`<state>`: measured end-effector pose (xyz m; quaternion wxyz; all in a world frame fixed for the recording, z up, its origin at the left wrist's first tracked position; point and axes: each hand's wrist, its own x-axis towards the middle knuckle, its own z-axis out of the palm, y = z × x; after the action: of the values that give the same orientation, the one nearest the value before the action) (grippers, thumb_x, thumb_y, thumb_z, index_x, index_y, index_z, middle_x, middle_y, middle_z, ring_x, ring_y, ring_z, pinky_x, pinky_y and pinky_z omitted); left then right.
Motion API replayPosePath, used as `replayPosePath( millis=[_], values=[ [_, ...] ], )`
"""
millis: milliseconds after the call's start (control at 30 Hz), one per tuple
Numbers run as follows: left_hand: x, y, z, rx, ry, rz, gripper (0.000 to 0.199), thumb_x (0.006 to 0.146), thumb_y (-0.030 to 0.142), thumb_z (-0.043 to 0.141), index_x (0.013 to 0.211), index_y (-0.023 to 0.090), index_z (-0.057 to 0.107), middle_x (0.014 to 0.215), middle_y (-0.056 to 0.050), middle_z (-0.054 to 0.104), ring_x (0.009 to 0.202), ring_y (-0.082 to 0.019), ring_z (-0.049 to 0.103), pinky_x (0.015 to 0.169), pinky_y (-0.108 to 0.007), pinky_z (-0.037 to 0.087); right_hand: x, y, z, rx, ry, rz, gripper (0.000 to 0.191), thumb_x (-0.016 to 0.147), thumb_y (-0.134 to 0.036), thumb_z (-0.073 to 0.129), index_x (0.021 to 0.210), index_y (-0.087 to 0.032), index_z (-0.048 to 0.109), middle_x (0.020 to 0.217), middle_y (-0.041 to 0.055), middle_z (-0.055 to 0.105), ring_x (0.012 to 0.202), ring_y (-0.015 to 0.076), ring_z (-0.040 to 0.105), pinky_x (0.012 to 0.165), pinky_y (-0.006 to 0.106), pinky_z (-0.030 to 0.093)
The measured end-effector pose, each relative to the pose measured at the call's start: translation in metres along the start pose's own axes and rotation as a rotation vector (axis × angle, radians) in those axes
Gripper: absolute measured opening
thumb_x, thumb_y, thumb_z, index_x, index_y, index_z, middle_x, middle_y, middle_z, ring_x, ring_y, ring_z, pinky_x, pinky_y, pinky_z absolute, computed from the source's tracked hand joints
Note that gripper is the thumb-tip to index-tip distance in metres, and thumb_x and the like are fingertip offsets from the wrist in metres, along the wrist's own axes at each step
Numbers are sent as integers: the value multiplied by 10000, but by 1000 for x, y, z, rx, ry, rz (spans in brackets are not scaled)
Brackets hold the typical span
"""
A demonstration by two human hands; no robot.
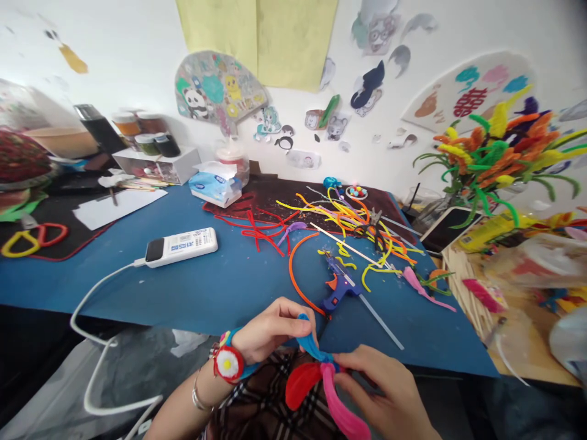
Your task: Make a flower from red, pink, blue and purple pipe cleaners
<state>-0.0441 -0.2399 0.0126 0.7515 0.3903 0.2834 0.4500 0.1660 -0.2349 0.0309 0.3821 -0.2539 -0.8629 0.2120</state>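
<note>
Just over my lap, in front of the table's near edge, I hold a pipe-cleaner flower with a blue, a red and a pink petal. My left hand is closed on the tip of the blue petal, thumb against fingers. At the flower's centre, where the petals join, my right hand pinches it. The red petal hangs to the left and the pink one points down and right. Beyond my hands a blue hot glue gun lies on its side, with a clear glue stick beside it.
Yellow and orange pipe cleaners and red ones lie on the blue table. A white power bank trails a cable over the front edge. Scissors lie at left, a tissue pack behind; pipe-cleaner flowers stand right.
</note>
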Motion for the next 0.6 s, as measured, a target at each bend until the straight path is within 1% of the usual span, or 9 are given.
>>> replayPosePath(
  millis=[67, 133, 233, 300, 367, 433, 467, 500, 600],
  values=[
    [1, 0, 0, -24, -10, -30, 288, 683, 368, 704, 624, 88, 672, 594, -32, 556, 573, -124, 494, 590, -258, 363, 1, -1, 1, -35, 14, 7, 171, 877, -314, 574, 884, -163, 653, 622, 7, 672, 494, 99, 591, 480, 179, 456],
    [2, 1, -1, -36, -28, -66, 300, 677, 375, 704, 615, 84, 672, 583, -35, 559, 542, -115, 481, 559, -251, 357, 2, -3, 1, -63, 11, -26, 210, 900, -328, 538, 928, -160, 659, 618, 7, 676, 478, 95, 586, 462, 179, 450],
    [6, 2, -1, -33, -53, -102, 304, 671, 375, 713, 603, 81, 668, 569, -33, 560, 505, -101, 463, 517, -236, 339, 3, -3, 3, -51, -25, -89, 211, 928, -282, 493, 952, -174, 673, 627, 4, 679, 495, 92, 588, 479, 180, 456],
    [7, 4, 0, -27, -64, -99, 309, 680, 383, 710, 591, 91, 660, 568, -34, 568, 514, -105, 471, 525, -238, 342, 3, -2, 4, -39, -49, -105, 203, 933, -245, 486, 963, -170, 673, 642, 9, 679, 521, 93, 586, 495, 185, 456],
    [7, 7, 1, -31, -75, -75, 417, 739, 477, 634, 542, 109, 632, 569, -44, 571, 547, -125, 492, 567, -258, 366, 2, 0, 4, -64, -68, -137, 192, 928, -211, 493, 984, -149, 667, 638, 17, 668, 533, 100, 568, 505, 203, 445],
    [5, 11, 2, -36, -108, -62, 589, 821, 595, 446, 509, 121, 605, 592, -64, 571, 597, -149, 511, 624, -284, 388, 1, 2, 1, -119, -78, -184, 182, 912, -157, 508, 1002, -128, 664, 617, 19, 643, 529, 104, 533, 505, 221, 418],
    [4, 13, 2, -28, -126, -66, 639, 844, 621, 365, 522, 123, 602, 625, -71, 576, 627, -157, 518, 648, -292, 395, 1, 3, -1, -150, -84, -209, 186, 901, -129, 514, 1015, -122, 662, 616, 21, 636, 531, 106, 519, 509, 229, 403],
    [2, 15, 2, 0, -140, -76, 636, 852, 622, 344, 565, 120, 609, 678, -74, 584, 664, -161, 523, 668, -293, 399, 2, 4, -4, -181, -94, -237, 199, 895, -106, 511, 1028, -121, 660, 627, 25, 637, 542, 109, 514, 517, 238, 391],
    [-3, 15, -1, 181, -169, -130, 443, 809, 566, 527, 781, 134, 622, 792, -30, 580, 724, -132, 504, 701, -252, 400, 7, 6, -14, -286, -129, -323, 244, 907, -98, 475, 1076, -141, 646, 685, 31, 655, 606, 129, 525, 581, 276, 376]
  ],
)
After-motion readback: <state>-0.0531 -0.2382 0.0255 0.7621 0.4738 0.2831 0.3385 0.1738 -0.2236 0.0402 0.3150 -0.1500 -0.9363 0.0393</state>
